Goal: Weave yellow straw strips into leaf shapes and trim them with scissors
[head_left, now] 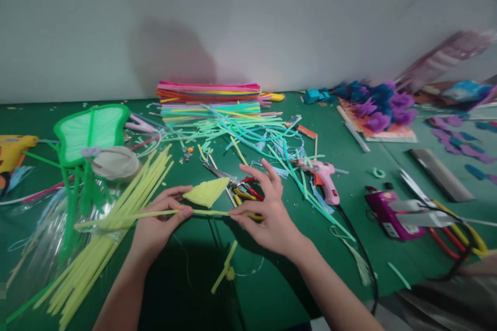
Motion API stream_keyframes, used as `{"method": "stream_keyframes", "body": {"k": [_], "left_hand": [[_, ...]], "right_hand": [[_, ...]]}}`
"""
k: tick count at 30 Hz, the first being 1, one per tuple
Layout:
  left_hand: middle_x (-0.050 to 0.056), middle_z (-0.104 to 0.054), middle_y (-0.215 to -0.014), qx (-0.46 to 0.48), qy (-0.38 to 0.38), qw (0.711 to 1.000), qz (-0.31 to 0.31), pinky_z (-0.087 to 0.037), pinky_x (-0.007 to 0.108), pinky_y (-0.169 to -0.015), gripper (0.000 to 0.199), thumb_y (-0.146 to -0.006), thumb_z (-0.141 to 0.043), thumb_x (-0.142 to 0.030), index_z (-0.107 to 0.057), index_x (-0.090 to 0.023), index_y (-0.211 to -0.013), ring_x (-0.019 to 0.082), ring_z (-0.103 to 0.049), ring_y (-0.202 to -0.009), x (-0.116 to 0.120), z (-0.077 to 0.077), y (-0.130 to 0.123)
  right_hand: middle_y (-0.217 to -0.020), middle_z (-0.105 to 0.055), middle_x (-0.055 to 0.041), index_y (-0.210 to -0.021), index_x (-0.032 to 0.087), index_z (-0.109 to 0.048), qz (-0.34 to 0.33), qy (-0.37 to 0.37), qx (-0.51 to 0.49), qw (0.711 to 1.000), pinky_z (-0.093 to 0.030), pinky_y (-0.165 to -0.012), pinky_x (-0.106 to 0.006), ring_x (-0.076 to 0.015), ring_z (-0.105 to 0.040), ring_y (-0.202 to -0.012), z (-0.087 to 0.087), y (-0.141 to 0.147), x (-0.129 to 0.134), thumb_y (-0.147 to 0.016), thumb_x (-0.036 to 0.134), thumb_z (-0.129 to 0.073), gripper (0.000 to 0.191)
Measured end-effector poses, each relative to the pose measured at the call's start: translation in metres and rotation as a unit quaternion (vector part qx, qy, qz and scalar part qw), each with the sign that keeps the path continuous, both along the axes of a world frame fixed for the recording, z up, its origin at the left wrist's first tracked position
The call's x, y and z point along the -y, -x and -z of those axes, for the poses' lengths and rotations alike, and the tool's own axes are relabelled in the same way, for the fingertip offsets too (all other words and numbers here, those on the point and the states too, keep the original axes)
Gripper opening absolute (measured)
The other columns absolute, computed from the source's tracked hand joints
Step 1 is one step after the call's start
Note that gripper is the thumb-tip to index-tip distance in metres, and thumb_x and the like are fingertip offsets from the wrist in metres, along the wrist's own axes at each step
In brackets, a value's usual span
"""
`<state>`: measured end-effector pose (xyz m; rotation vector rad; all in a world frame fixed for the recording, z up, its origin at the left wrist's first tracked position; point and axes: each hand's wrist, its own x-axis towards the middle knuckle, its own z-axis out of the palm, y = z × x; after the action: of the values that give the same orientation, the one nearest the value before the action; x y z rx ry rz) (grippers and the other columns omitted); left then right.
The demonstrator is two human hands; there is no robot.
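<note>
A long yellow pipe cleaner [209,212] runs level between my hands. My left hand [159,217] is closed, pinching it between thumb and fingers. The same hand's fingertips also touch a yellow fan-shaped fuzzy piece [207,192], which stands just above the pipe cleaner. My right hand [267,209] pinches the pipe cleaner's right end with thumb and index finger, its other fingers raised and spread. Under my left forearm lies a bundle of yellow pipe cleaners [93,264]. A short yellow piece with a small knob [225,268] rests on the green table [272,279] below my hands.
Scissors [221,173] and pliers [248,191] lie just beyond my hands. A pink glue gun [322,178] with a black cord is to the right. Coloured pipe cleaners [209,95] are stacked by the wall. A green wing-like shape [93,132] stands left. Another person's arm [479,266] shows far right.
</note>
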<state>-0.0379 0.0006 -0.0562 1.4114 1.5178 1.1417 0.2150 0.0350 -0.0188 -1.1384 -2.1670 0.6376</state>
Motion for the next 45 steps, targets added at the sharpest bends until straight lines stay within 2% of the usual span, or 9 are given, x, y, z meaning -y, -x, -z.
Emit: {"method": "stream_keyframes", "body": {"k": [8,14,20,25,28,30,35,41,45], "left_hand": [[0.009,-0.064,-0.122,0.053,0.023,0.998,-0.014,-0.047,0.043,-0.100,0.016,-0.075,-0.074,-0.029,-0.067,-0.018,-0.066,0.026,-0.063,-0.107,0.002,0.002,0.003],[0.010,-0.066,-0.117,0.010,0.021,1.000,-0.008,-0.044,0.042,-0.101,0.016,-0.074,-0.075,-0.032,-0.068,-0.019,-0.069,0.025,-0.061,-0.108,0.001,0.000,-0.003],[0.012,-0.066,-0.116,0.106,0.069,0.991,-0.038,-0.046,0.040,-0.099,0.020,-0.071,-0.077,-0.034,-0.067,-0.017,-0.071,0.028,-0.059,-0.114,0.005,-0.001,-0.009],[0.012,-0.069,-0.107,0.093,0.080,0.991,-0.050,-0.047,0.040,-0.096,0.023,-0.069,-0.078,-0.036,-0.068,-0.016,-0.070,0.028,-0.062,-0.108,0.004,0.000,-0.008],[0.011,-0.070,-0.103,0.098,0.080,0.991,-0.052,-0.047,0.040,-0.097,0.022,-0.070,-0.077,-0.036,-0.067,-0.016,-0.070,0.026,-0.063,-0.105,0.003,0.000,-0.008],[0.010,-0.070,-0.102,0.109,0.079,0.990,-0.048,-0.047,0.039,-0.097,0.021,-0.070,-0.078,-0.035,-0.067,-0.017,-0.070,0.025,-0.064,-0.105,0.002,0.000,-0.009],[0.010,-0.069,-0.104,0.131,0.084,0.987,-0.031,-0.047,0.039,-0.097,0.020,-0.069,-0.079,-0.034,-0.068,-0.017,-0.070,0.025,-0.064,-0.105,0.002,0.003,-0.008],[0.009,-0.071,-0.097,0.144,0.077,0.986,-0.036,-0.048,0.038,-0.095,0.020,-0.069,-0.078,-0.033,-0.066,-0.017,-0.070,0.025,-0.065,-0.102,0.004,0.000,-0.009],[0.005,-0.071,-0.095,0.163,0.088,0.981,-0.054,-0.052,0.034,-0.086,0.026,-0.069,-0.079,-0.031,-0.064,-0.019,-0.086,0.020,-0.068,-0.088,0.004,0.000,-0.009]], "right_hand": [[-0.153,-0.028,0.0090,-0.075,0.030,-0.076,-0.007,0.004,0.014,1.000,-0.019,-0.108,-0.064,-0.0379,-0.001,-0.144,-0.002,0.000,0.004,-0.080,0.023,-0.066,0.012],[-0.148,-0.037,0.0045,-0.077,0.029,-0.075,0.010,-0.008,0.051,0.999,-0.023,-0.108,-0.062,-0.0362,-0.006,-0.143,-0.005,0.003,-0.001,-0.082,0.024,-0.065,0.012],[-0.139,-0.047,-0.0032,-0.080,0.025,-0.073,-0.045,-0.032,0.079,0.995,-0.029,-0.108,-0.055,-0.0327,-0.020,-0.140,-0.008,0.005,-0.012,-0.082,0.027,-0.067,0.006],[-0.121,-0.060,-0.0062,-0.084,0.022,-0.068,-0.108,-0.026,0.064,0.992,-0.039,-0.104,-0.045,-0.0246,-0.041,-0.127,-0.003,0.004,-0.019,-0.088,0.029,-0.061,0.010],[-0.128,-0.056,-0.0084,-0.093,0.021,-0.065,-0.104,-0.040,0.081,0.990,-0.035,-0.105,-0.048,-0.0275,-0.037,-0.131,-0.004,0.007,-0.016,-0.087,0.033,-0.062,0.014],[-0.135,-0.052,-0.0103,-0.105,0.021,-0.062,-0.109,-0.051,0.103,0.987,-0.030,-0.107,-0.052,-0.0307,-0.033,-0.134,-0.007,0.012,-0.012,-0.082,0.038,-0.065,0.029],[-0.127,-0.059,-0.0106,-0.122,0.021,-0.053,-0.161,-0.084,0.134,0.974,-0.021,-0.108,-0.054,-0.0282,-0.046,-0.123,-0.007,0.023,-0.010,-0.089,0.030,-0.055,0.035],[-0.121,-0.064,-0.0092,-0.121,0.019,-0.054,-0.183,-0.126,0.108,0.969,-0.031,-0.101,-0.046,-0.0245,-0.053,-0.113,0.003,0.030,-0.019,-0.090,0.024,-0.051,0.031],[-0.121,-0.064,-0.0088,-0.122,0.019,-0.054,-0.189,-0.113,0.078,0.972,-0.034,-0.099,-0.044,-0.0236,-0.055,-0.112,0.004,0.028,-0.023,-0.092,0.026,-0.050,0.031]]}}
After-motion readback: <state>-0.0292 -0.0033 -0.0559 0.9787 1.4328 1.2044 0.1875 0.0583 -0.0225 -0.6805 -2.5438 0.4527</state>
